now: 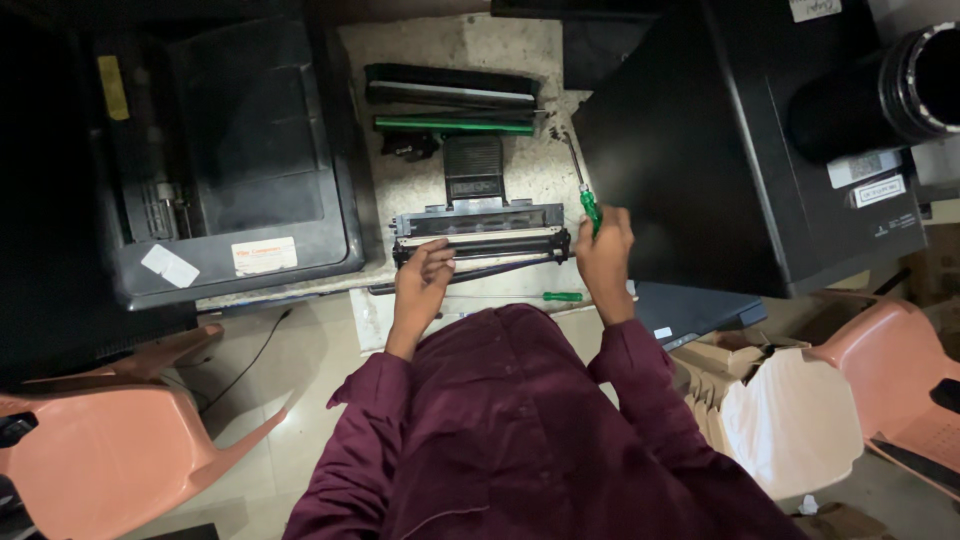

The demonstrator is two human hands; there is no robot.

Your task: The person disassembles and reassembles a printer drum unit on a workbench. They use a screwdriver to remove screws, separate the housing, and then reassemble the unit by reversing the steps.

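Toner cartridge (480,240) held at the bench (440,50) front edge.
Its left end is gripped by the left hand (425,275); a green-handled screwdriver (590,208) is clenched upright in the right hand (605,255), hemmed by printers either side.

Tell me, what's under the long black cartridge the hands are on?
Under the long black toner cartridge lies the pale speckled table top and a thin dark rod poking out. Anything directly beneath it is hidden.
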